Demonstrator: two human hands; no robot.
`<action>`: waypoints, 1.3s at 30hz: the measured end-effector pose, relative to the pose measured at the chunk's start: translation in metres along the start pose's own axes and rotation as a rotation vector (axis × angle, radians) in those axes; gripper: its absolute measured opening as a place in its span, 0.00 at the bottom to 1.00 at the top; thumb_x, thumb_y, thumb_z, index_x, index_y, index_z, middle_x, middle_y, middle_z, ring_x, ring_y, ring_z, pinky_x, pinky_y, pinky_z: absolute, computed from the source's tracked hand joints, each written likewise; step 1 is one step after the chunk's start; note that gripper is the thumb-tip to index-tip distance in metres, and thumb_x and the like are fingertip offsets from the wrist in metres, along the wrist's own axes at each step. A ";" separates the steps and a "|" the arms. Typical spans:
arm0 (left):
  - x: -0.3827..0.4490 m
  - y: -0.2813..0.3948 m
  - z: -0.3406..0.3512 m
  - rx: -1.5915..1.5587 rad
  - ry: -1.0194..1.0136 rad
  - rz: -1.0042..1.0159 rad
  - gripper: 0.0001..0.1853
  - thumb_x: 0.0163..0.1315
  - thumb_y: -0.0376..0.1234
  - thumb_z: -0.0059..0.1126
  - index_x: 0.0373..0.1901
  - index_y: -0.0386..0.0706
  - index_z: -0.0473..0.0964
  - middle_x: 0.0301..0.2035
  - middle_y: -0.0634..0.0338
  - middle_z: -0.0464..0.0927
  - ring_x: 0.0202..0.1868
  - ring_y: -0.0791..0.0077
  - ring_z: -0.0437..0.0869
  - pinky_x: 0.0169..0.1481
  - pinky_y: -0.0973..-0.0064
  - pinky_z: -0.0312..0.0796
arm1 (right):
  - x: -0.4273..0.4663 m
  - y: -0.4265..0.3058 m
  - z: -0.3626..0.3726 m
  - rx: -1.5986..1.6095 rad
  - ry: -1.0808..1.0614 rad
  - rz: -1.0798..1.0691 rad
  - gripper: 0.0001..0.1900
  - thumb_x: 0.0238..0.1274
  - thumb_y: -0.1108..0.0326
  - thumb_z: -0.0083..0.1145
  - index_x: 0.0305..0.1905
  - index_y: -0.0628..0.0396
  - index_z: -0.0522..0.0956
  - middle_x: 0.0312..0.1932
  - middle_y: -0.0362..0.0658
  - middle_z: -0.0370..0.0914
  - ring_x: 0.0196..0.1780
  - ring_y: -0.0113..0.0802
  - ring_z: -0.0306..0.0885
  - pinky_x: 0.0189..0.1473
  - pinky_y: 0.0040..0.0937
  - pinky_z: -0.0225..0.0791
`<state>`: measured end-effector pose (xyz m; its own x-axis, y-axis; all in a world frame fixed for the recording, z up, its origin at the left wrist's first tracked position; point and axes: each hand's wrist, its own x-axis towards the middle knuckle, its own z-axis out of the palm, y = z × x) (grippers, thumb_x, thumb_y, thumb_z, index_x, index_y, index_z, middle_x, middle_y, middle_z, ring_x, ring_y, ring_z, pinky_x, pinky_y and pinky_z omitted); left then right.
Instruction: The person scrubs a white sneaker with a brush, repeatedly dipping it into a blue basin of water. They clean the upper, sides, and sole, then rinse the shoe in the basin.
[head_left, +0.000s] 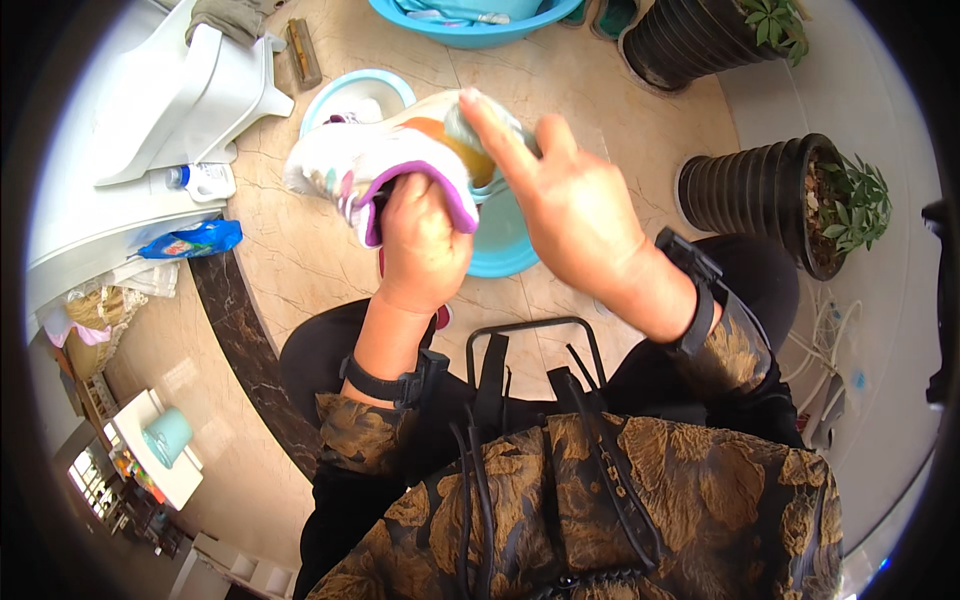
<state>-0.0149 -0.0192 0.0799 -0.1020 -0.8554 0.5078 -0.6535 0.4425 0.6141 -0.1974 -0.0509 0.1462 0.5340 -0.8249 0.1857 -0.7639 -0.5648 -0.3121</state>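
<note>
A white shoe (330, 154) with a purple-lined opening is held up in front of me. My left hand (424, 240) reaches into that opening and grips the shoe from inside, its fingertips hidden. At the far side of the shoe, my right hand (574, 202) presses a pale grey-green thing (476, 127) against it; blur leaves unclear whether this is a brush or a cloth. One index finger extends along it. Under both hands, a light blue basin (506, 244) stands on the floor, partly covered. Another light blue basin (397, 86) behind the shoe holds a white shoe (360, 112).
A large blue tub (480, 34) with fabric stands at the top. White plastic furniture (195, 90), a blue-capped bottle (206, 182) and a blue packet (195, 238) are at left. Two black ribbed plant pots (739, 184) line the right wall. Dark marble strip (240, 337) crosses the floor.
</note>
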 end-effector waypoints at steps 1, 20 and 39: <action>0.000 -0.001 0.000 -0.018 0.045 -0.054 0.16 0.56 0.24 0.62 0.47 0.29 0.80 0.46 0.40 0.81 0.53 0.40 0.81 0.64 0.52 0.72 | 0.000 0.000 0.000 -0.022 -0.088 0.024 0.46 0.57 0.81 0.59 0.83 0.42 0.62 0.36 0.53 0.72 0.27 0.49 0.81 0.29 0.42 0.78; -0.001 -0.001 0.007 0.013 -0.039 -0.012 0.15 0.58 0.25 0.62 0.47 0.30 0.81 0.45 0.41 0.82 0.52 0.40 0.82 0.62 0.52 0.73 | 0.000 0.003 -0.002 -0.018 0.040 -0.008 0.44 0.56 0.81 0.57 0.81 0.44 0.65 0.35 0.53 0.72 0.26 0.49 0.81 0.29 0.42 0.78; 0.001 -0.001 0.001 -0.133 0.068 -0.119 0.12 0.70 0.24 0.63 0.53 0.30 0.81 0.51 0.48 0.85 0.54 0.58 0.86 0.62 0.64 0.74 | 0.003 0.009 -0.005 0.007 -0.001 0.066 0.45 0.57 0.81 0.60 0.82 0.42 0.65 0.38 0.48 0.76 0.33 0.49 0.82 0.35 0.43 0.80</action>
<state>-0.0152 -0.0207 0.0786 0.0240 -0.8857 0.4636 -0.5525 0.3747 0.7445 -0.2050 -0.0585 0.1488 0.4825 -0.8605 0.1636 -0.7953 -0.5086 -0.3299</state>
